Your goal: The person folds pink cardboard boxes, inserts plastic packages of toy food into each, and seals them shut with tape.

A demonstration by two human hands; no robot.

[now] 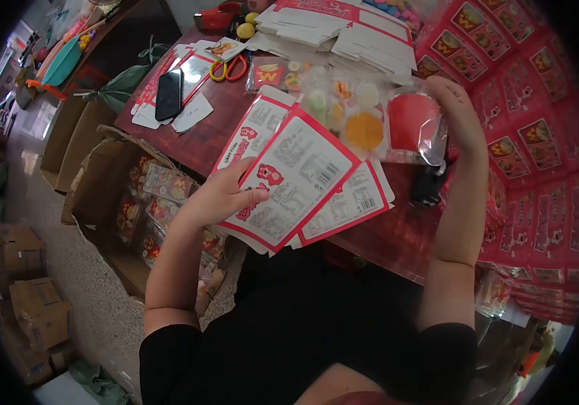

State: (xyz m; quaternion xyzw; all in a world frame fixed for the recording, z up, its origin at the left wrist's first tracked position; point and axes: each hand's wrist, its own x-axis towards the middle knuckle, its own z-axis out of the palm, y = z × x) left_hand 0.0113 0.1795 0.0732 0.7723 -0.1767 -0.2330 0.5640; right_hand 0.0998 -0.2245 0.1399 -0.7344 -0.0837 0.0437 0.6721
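Observation:
My left hand [222,192] is closed on a printed white card with a red border [303,179], its thumb lying on top. More cards of the same kind [353,202] are fanned beneath it, over the table's front edge. On the right, my right hand [452,108] grips the end of a clear plastic pack [363,128] containing orange, pale and red pieces. That pack is slightly blurred and hangs over the upper part of the cards. Behind it lies another small clear pack [269,73] with red and yellow contents.
A black phone [168,94] and red-and-yellow scissors [228,68] lie on the dark red table [198,145]. White folded cartons [370,50] are heaped at the back. Red printed sheets [539,148] rise on the right. An open cardboard box [94,185] holding clear packs stands at left.

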